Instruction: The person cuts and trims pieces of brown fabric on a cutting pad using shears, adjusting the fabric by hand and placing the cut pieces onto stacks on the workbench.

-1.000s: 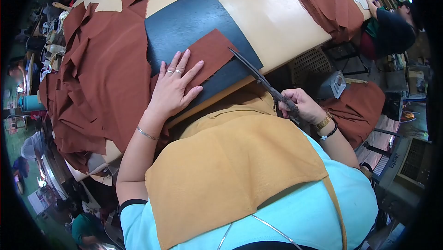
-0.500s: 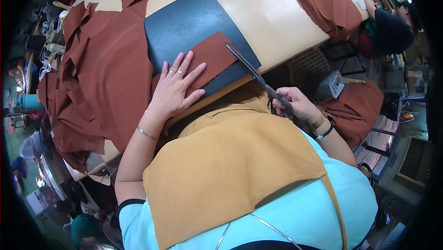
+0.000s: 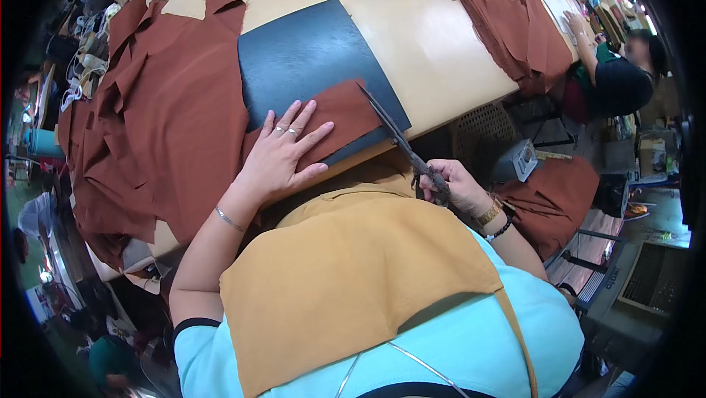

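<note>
Left hand: the left hand is laid flat with fingers spread, and the near part of the brown cloth strip is pressed down by it.
Right hand: the handles of the scissors are gripped by the right hand, which is held off the table edge, below the board's right corner.
Strip and blades: the strip is stretched away from the left hand, its long axis slanted up and rightward; its right end is met by the blades, laid roughly across that axis. The left hand is the nearer, being on the cloth; from the right hand, the strip lies up and leftward. Whether the blades are parted cannot be told.
Dark board: the strip is borne by the dark board, set on the pale table.
Left side: a large brown cloth is spread, rumpled; whether the strip is joined to it is hidden.
Far side: more brown fabric is heaped near a co-worker.
</note>
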{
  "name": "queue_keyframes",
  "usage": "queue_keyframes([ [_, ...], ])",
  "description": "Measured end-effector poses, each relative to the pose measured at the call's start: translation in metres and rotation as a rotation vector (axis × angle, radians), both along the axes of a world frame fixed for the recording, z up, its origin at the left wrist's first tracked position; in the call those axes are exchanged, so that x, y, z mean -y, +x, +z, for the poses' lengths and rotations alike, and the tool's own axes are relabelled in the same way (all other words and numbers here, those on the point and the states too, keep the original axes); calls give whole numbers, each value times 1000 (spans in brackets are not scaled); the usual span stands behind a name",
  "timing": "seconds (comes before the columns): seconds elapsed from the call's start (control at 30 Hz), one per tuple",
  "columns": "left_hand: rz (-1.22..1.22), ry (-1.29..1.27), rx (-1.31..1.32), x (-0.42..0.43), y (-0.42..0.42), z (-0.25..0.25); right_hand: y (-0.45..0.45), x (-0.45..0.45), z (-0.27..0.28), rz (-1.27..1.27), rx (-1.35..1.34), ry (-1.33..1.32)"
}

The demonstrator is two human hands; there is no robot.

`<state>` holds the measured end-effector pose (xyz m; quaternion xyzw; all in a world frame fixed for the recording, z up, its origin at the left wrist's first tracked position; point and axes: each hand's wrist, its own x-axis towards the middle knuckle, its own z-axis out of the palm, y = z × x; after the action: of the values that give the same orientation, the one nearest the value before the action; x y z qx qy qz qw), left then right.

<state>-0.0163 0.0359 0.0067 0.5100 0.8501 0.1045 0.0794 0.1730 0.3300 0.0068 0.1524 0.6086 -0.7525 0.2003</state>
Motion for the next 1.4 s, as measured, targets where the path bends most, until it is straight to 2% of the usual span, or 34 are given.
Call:
queue_keyframes([
  [0.13, -16, -2, 32, -1, 3, 3, -8, 5, 3, -13, 19, 34],
  [0.53, -25, -2, -32, -2, 4, 1, -10, 3, -14, -66, -9, -100],
  [0.73, -17, -10, 12, -2, 4, 1, -3, 3, 2, -30, 46, 51],
  [1.03, -41, -12, -2, -2, 5, 1, -15, 0, -6, -13, 13, -8],
  [1.23, -42, -11, 4, -2, 5, 1, -14, -1, -7, -17, 41, 72],
  [1.33, -21, 44, 133, -1, 6, 6, -9, -5, -13, -90, 18, -32],
  [1.4, 29, 102, 162, 4, 8, 20, -9, -3, -18, -227, -36, -76],
])
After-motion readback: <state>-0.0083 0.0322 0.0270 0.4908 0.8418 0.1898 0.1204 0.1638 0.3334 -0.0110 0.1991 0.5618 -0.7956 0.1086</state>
